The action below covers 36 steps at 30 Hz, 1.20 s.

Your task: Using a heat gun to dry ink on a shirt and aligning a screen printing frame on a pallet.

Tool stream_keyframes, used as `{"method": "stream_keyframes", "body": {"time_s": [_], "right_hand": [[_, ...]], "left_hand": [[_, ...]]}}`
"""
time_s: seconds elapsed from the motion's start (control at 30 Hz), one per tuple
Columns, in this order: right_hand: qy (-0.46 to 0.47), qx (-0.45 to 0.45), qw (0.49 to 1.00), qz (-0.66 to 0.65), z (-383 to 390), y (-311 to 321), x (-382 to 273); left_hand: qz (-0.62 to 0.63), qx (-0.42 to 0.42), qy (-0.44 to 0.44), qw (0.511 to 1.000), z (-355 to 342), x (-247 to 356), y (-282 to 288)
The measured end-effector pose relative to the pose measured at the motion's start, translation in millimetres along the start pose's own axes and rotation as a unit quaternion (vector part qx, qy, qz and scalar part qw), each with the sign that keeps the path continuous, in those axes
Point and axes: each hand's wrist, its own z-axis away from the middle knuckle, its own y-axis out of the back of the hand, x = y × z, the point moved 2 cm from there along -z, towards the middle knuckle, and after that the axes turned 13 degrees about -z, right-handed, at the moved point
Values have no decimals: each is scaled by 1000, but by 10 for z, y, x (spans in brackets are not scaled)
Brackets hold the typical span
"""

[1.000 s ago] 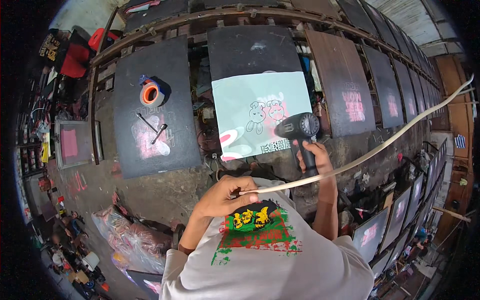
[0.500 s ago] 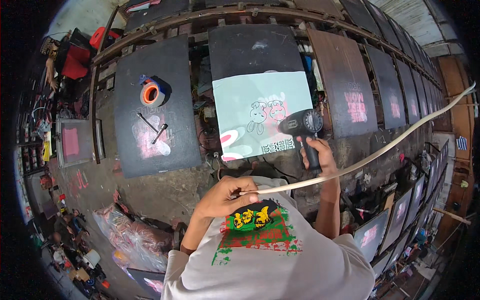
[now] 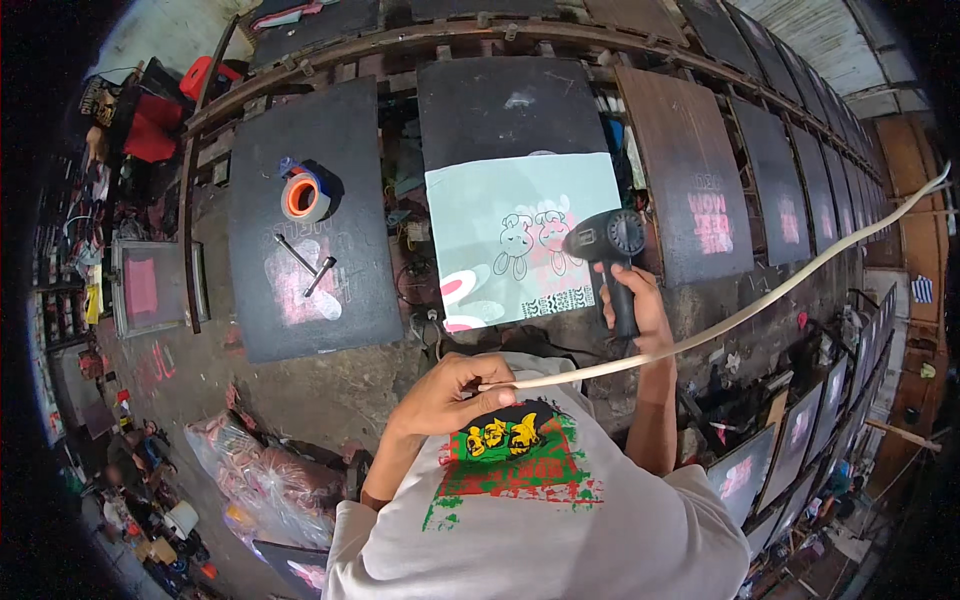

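My right hand (image 3: 634, 302) grips a black blow dryer (image 3: 606, 238), its nozzle over the right part of a pale mint printed piece (image 3: 468, 220). The piece shows two outlined rabbits, pink patches and a black pattern, and covers the lower part of the central dark board (image 3: 500, 105). My left hand (image 3: 452, 392) pinches a long cream cable (image 3: 756, 310) at my shirt front; the cable runs up to the right, passing over my right wrist. On the left board (image 3: 275, 130) lie a roll of tape (image 3: 303, 198) and a black cross wrench (image 3: 316, 275).
More stained boards (image 3: 685, 175) line wooden rails (image 3: 440, 30) to the right and behind. A framed screen (image 3: 150, 290) stands at left, plastic-wrapped bundles (image 3: 265, 460) lie lower left, and leaning boards (image 3: 735, 475) are lower right. A co-worker's hand (image 3: 97, 145) shows at the far left.
The dryer has risen and shifted a little to the right over the printed piece. My left hand still pinches the cable. The surrounding view has shifted slightly.
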Motion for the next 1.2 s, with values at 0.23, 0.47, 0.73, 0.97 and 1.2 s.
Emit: {"method": "stream_keyframes", "body": {"time_s": [0.23, 0.47, 0.73, 0.97, 1.2], "right_hand": [[-58, -10, 998, -7, -26, -171, -15], [17, 20, 1000, -9, -174, -193, -77], [-40, -28, 999, 14, -147, -399, -69], [45, 38, 998, 29, -309, -360, -109], [16, 24, 999, 27, -346, -494, -184]], "left_hand": [[7, 1, -4, 1000, -31, -2, 66], [13, 4, -5, 1000, -37, -1, 128], [2, 8, -6, 1000, -53, 24, 207], [-1, 6, -6, 1000, -36, 41, 242], [-9, 14, -10, 1000, -13, 28, 243]]}}
